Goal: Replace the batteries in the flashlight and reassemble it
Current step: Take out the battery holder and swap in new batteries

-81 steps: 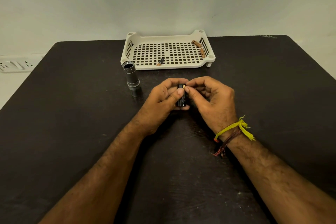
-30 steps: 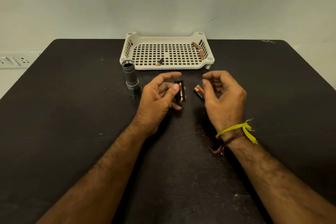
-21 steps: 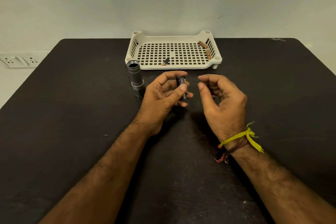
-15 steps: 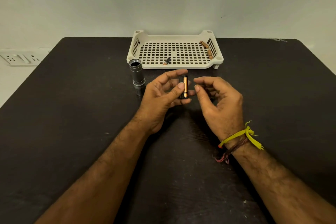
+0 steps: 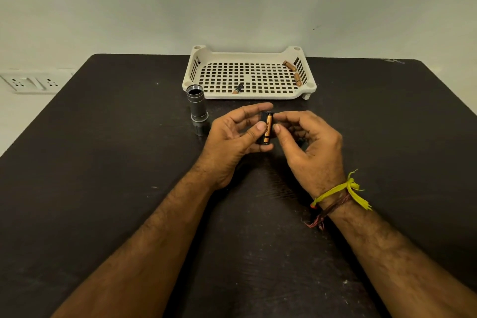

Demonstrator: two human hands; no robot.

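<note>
My left hand [image 5: 232,142] grips a black battery holder [image 5: 262,121] upright over the table, thumb on its front. An orange-and-black battery [image 5: 267,128] sits in the holder's facing slot. My right hand [image 5: 309,152] comes in from the right, its thumb and forefinger tips pinching that battery. The grey flashlight body [image 5: 197,107] stands upright to the left of my hands, its open end up. Something small and dark [image 5: 300,141] lies under my right palm; I cannot tell what it is.
A cream slotted tray [image 5: 196,70] sits at the back of the dark table [image 5: 103,162]. It holds one battery [image 5: 238,88] near the front and two brown ones [image 5: 293,71] at its right side. A white socket strip [image 5: 28,82] lies off the table's left edge.
My right hand set a battery down on the table to the right, then came back to the holder. Its fingertips now touch the battery in the holder. The left hand kept its grip.
</note>
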